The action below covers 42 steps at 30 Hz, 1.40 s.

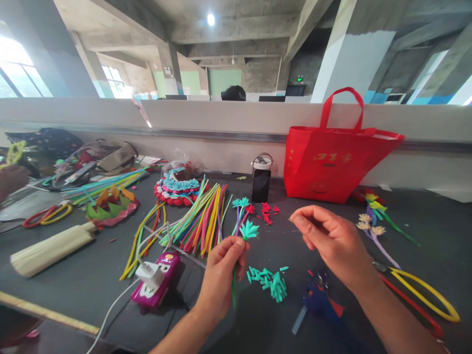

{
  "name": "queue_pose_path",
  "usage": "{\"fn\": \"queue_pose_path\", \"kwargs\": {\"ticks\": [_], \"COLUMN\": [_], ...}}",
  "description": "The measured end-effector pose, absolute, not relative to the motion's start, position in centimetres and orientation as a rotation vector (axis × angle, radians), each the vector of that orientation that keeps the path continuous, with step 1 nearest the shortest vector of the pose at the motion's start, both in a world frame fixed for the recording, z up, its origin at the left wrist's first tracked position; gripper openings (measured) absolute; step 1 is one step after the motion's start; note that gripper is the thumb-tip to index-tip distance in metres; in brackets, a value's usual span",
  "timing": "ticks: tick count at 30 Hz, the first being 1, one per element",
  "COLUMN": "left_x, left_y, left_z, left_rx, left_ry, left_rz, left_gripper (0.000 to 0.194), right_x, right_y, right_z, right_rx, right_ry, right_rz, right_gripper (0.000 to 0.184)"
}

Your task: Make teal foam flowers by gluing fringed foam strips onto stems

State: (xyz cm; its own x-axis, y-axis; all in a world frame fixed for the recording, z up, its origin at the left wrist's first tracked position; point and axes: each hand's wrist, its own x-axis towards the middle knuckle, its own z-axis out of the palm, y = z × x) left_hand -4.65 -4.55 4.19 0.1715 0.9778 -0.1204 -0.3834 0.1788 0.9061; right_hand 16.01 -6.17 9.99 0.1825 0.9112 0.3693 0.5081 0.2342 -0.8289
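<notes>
Between the thumb and fingers of my left hand (pixel 225 260) is a teal craft flower (pixel 249 229) with a green stem hanging below the fist. My right hand (pixel 324 236) is raised to the right of it, thumb and index finger pinched together; whatever may be between the tips is too small to make out. Below and between the hands lies a pile of short teal pieces (pixel 273 284). Short red pieces (pixel 268 212) lie behind the flower, beside finished teal flowers (pixel 241 202). A dark blue tool with a translucent stick (pixel 299 320), perhaps a glue gun, rests under my right wrist, blurred.
Colourful pipe cleaners (pixel 206 221) and a purple power strip (pixel 158 280) are at left. A phone (pixel 261 186) leans on a bottle (pixel 262 161). The red bag (pixel 332 162) stands behind. Yellow-and-red-handled pliers (pixel 424 295) lie right. Another person's hand (pixel 13 182) shows far left.
</notes>
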Motion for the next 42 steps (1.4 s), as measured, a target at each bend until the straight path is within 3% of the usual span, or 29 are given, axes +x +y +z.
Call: {"fn": "queue_pose_path", "kwargs": {"ticks": [6,15,21,35,42], "left_x": [-5.0,-4.8,-4.5,-4.2,-4.5], "left_y": [-4.2,-4.3,-4.8,-5.2,-4.9], "left_z": [4.2,4.0,3.8,3.5,3.7], "left_rx": [0.722,0.642,0.681,0.731,0.640], "left_ry": [0.717,0.625,0.646,0.679,0.612], "left_rz": [1.121,1.021,1.000,1.029,0.999], "left_gripper": [0.026,0.026,0.026,0.025,0.026], "right_x": [17.2,13.6,11.5,11.3,13.7], "right_y": [-5.1,-4.8,-4.8,-5.4,-4.8], "right_z": [9.6,7.9,6.3,6.2,7.5], "right_rx": [-1.478,-1.313,-1.170,-1.154,-1.053], "right_ry": [-1.376,-1.534,-1.460,-1.216,-1.057], "right_rz": [0.325,1.018,1.280,1.229,1.051], "right_gripper": [0.032,0.035,0.036,0.023,0.021]}}
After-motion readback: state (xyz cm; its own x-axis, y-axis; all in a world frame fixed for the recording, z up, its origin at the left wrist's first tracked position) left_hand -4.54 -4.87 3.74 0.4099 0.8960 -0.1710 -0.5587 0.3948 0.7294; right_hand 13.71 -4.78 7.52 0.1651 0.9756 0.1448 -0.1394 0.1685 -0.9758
